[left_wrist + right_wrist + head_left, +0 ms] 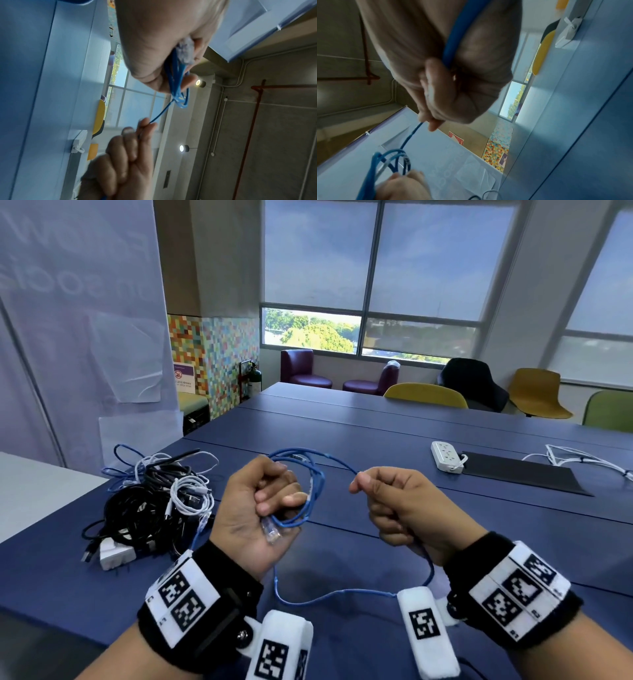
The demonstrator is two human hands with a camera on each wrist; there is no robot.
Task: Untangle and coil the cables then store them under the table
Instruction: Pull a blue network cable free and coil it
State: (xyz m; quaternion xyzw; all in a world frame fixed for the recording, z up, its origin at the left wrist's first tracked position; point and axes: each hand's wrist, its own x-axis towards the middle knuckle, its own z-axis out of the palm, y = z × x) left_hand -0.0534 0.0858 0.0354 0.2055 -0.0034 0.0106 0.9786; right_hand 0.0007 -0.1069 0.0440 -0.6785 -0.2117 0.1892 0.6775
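- Left hand (255,510): fingers curled round several loops of the blue cable (317,484), held above the table (445,529); clear plug (271,530) lies against the palm heel.
- Right hand (394,505): thumb and forefinger pinch a single strand of the same cable, other fingers curled over it; the strand runs taut across to the left-hand coil.
- Cable slack exits below the right fist, droops to the tabletop between both wrists.
- Tangled cable pile (154,498), black, white and blue, lies on the table left of the left hand.
- White power strip (447,456) sits further right, well apart.
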